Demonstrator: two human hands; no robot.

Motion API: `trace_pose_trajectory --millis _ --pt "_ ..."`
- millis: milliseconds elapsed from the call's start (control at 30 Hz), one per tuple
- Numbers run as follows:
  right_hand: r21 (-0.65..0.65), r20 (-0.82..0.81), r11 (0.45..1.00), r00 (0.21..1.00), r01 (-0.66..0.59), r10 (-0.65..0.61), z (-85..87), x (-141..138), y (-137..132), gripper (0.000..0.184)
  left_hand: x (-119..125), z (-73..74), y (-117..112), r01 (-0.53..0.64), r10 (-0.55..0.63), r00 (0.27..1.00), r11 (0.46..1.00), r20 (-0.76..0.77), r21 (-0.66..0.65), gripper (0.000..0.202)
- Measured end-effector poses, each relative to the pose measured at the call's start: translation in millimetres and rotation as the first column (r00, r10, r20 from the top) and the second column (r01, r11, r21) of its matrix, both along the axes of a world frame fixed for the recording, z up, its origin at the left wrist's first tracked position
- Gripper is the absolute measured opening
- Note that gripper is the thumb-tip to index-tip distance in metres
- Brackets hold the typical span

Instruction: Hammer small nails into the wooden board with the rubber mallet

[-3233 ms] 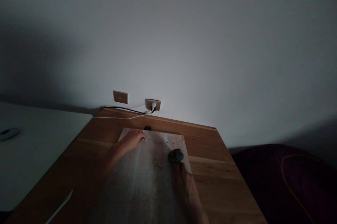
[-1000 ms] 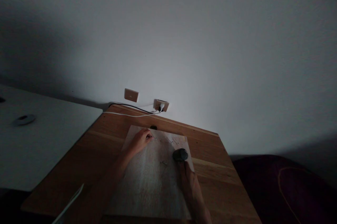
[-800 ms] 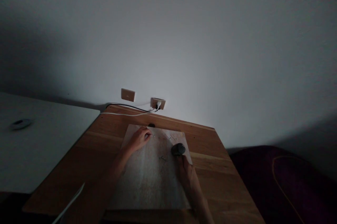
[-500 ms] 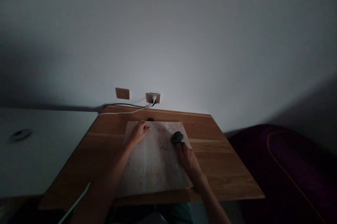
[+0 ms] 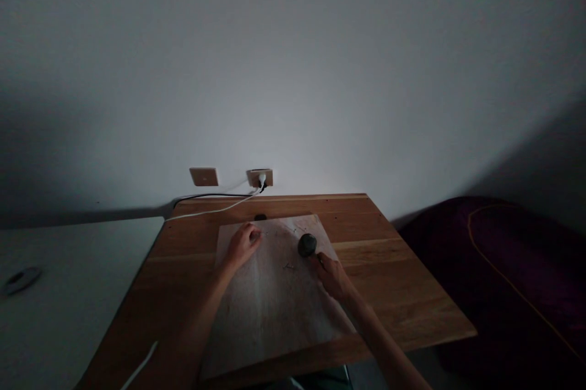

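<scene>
A pale wooden board (image 5: 270,317) lies on the table under both hands. My right hand (image 5: 333,274) is closed around the handle of a mallet with a dark rounded head (image 5: 307,245), held over the board's right side. My left hand (image 5: 243,246) is at the board's far left, thumb and fingers pinched together; what is between them is too small to make out. Beside those fingertips is a thin nail-like piece (image 5: 266,234). More thin nail-like pieces (image 5: 289,266) lie mid-board, and others are near its far edge.
The wooden table (image 5: 403,292) stands against a pale wall with a socket (image 5: 260,178), a plug and cables (image 5: 215,212). A small dark object (image 5: 260,217) sits behind the board. To the left is a white surface (image 5: 68,304) with a round object (image 5: 22,280); a purple covered shape (image 5: 517,268) is at right.
The camera view has shifted, and the board appears slightly turned. My right hand and the mallet have moved slightly relative to the board. My left hand keeps its pinch at the far left.
</scene>
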State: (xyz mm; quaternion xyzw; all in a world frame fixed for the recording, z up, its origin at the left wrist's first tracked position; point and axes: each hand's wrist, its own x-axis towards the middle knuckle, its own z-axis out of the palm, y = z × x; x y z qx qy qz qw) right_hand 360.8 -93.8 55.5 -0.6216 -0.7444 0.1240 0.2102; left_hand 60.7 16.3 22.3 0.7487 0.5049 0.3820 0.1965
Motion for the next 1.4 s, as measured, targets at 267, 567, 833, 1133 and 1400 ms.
trace_pose_trajectory --millis 267,567,833,1133,1400 --pt "-0.376 -0.552 0.885 0.834 -0.277 0.026 35.8 -84.7 48.1 0.042 2.2 -5.3 -2.7 -0.037 0.037 0.998 0.999 0.053 0.001 0.067" --pt "-0.464 -0.678 0.829 0.727 -0.314 -0.104 20.1 -135.4 68.9 0.043 -0.7 -16.3 -0.7 -0.073 0.075 0.992 0.997 0.102 -0.020 0.055" --pt "-0.478 -0.739 0.820 0.648 -0.314 -0.182 20.6 -138.3 72.4 0.034 -0.8 -22.4 3.4 -0.127 0.128 0.987 0.992 0.100 -0.022 0.043" --pt "-0.399 -0.821 0.867 0.538 -0.299 -0.192 26.7 -131.5 63.8 0.055 0.5 -10.7 3.7 -0.094 0.095 0.995 0.994 0.025 -0.048 0.004" --pt "-0.380 -0.822 0.880 0.540 -0.285 -0.180 26.3 -128.8 65.2 0.055 2.0 -7.5 3.1 -0.053 0.053 0.999 0.998 0.007 -0.022 0.015"
